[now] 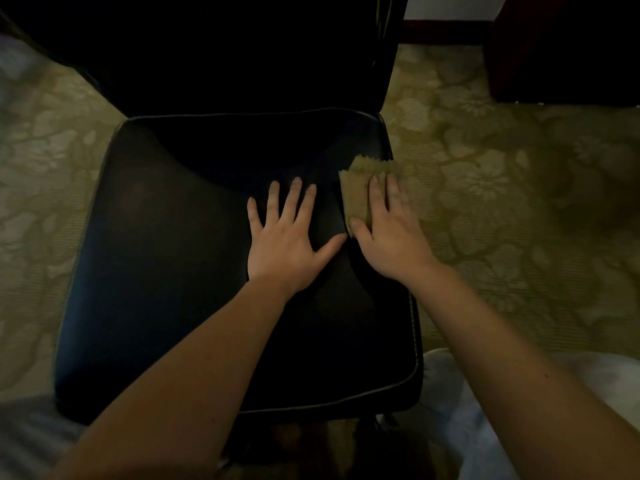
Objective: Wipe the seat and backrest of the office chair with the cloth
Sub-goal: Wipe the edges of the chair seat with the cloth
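The black padded seat (166, 271) of the office chair fills the middle of the view, with its dark backrest (242, 57) rising at the top. A folded yellowish cloth (358, 192) lies on the seat near its right edge. My right hand (388, 233) presses flat on the cloth with straight fingers, covering its right half. My left hand (287, 237) rests flat on the bare seat just left of the cloth, fingers spread.
Patterned yellow-green carpet (502, 174) surrounds the chair. Dark wooden furniture (568, 46) stands at the top right. Pale fabric (460, 410) shows at the bottom right, close to the seat's front corner.
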Motion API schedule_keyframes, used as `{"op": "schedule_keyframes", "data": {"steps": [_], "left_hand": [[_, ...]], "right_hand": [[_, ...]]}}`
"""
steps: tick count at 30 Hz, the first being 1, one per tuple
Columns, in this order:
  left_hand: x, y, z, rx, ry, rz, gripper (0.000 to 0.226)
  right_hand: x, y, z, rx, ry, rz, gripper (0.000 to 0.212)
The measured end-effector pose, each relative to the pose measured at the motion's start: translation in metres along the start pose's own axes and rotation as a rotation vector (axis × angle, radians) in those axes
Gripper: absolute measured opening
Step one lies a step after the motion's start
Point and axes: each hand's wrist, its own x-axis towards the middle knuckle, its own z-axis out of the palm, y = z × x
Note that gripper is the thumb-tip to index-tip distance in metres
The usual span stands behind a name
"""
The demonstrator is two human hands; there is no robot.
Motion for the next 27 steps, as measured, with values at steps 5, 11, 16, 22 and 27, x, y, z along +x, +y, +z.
{"op": "schedule_keyframes", "data": {"steps": [5,11,16,22,27], "left_hand": [[0.0,0.0,-0.002,-0.003,-0.016,0.006,0.095],[0.001,0.0,-0.002,-0.007,-0.027,-0.001,0.095],[0.001,0.0,-0.002,-0.004,-0.03,0.005,0.095],[-0.001,-0.002,-0.002,0.001,-0.035,0.015,0.094],[0.001,0.0,-0.001,0.0,-0.022,0.004,0.094]], "right_hand": [[0.031,-0.005,-0.013,0.009,-0.059,0.023,0.077],[0.053,-0.009,-0.024,0.048,-0.072,0.062,0.076],[0.035,-0.004,-0.021,-0.003,-0.027,0.034,0.074],[0.023,-0.002,-0.015,-0.007,-0.045,0.031,0.075],[0.05,-0.006,-0.024,0.029,-0.069,0.045,0.075]]}}
